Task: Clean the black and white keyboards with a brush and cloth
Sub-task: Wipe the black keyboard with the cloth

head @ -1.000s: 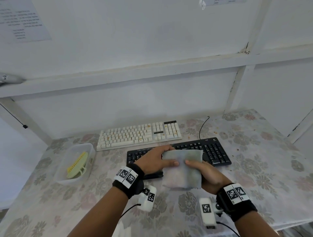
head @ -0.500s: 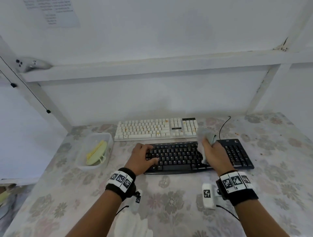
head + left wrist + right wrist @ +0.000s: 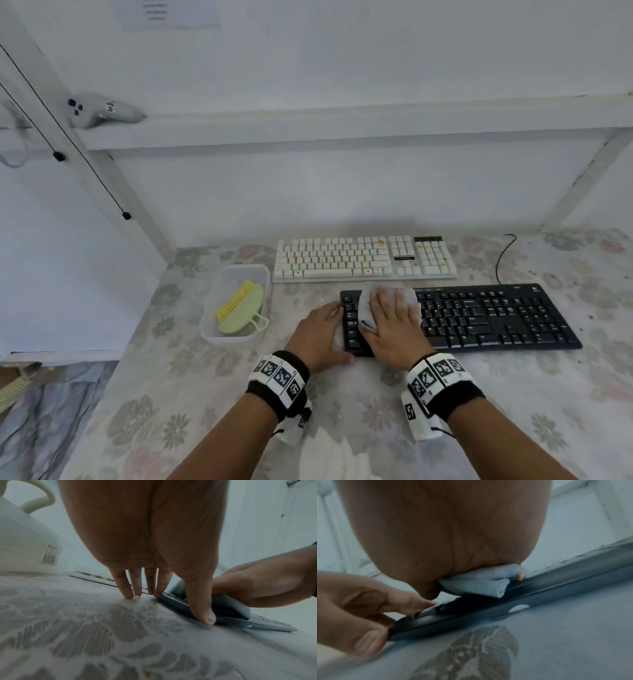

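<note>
The black keyboard (image 3: 479, 318) lies near me on the floral tablecloth, with the white keyboard (image 3: 363, 257) behind it. My right hand (image 3: 390, 318) lies flat on a folded pale blue cloth (image 3: 409, 296) and presses it onto the black keyboard's left keys. From the right wrist view the cloth (image 3: 479, 585) is bunched under the palm, with an orange crumb (image 3: 520, 576) at its edge. My left hand (image 3: 318, 329) rests at the keyboard's left end. Its fingers (image 3: 127, 588) are straight on the table and its thumb (image 3: 200, 608) lies against the keyboard's front edge. A green and yellow brush (image 3: 239, 308) lies in a clear tub (image 3: 236, 270).
The tub stands left of both keyboards, near the table's left edge. The black keyboard's cable (image 3: 501, 253) runs to the back right. Small crumbs (image 3: 532, 273) dot the cloth at the right. A grey controller (image 3: 102, 111) sits on the wall ledge.
My right hand has slid the cloth from the black keyboard's middle to its left end. My left hand has come off the keys to the keyboard's left edge.
</note>
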